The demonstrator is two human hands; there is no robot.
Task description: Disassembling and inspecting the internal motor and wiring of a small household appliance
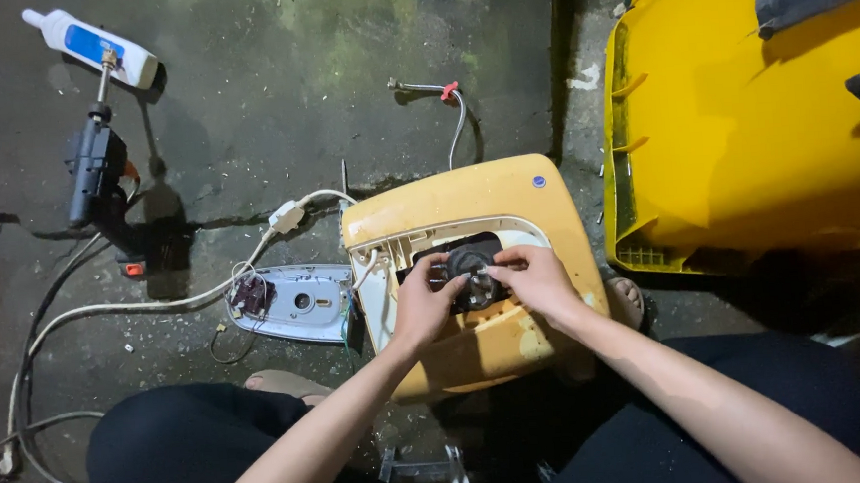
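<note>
A yellow appliance housing (467, 199) lies on the concrete floor between my knees, with a dark round part (471, 261) set in its opening. My left hand (422, 304) has its fingers curled on the left side of that dark part. Beside it, my right hand (535, 278) pinches the part's right edge from above. Both hands meet over the opening, and their fingers hide the part's lower half.
A grey panel with wiring (294, 301) lies left of the housing, joined by a white cable (135, 305). A black soldering tool (95, 172) and a white squeeze bottle (92, 45) lie at the far left. A large yellow bin (742, 133) fills the right side.
</note>
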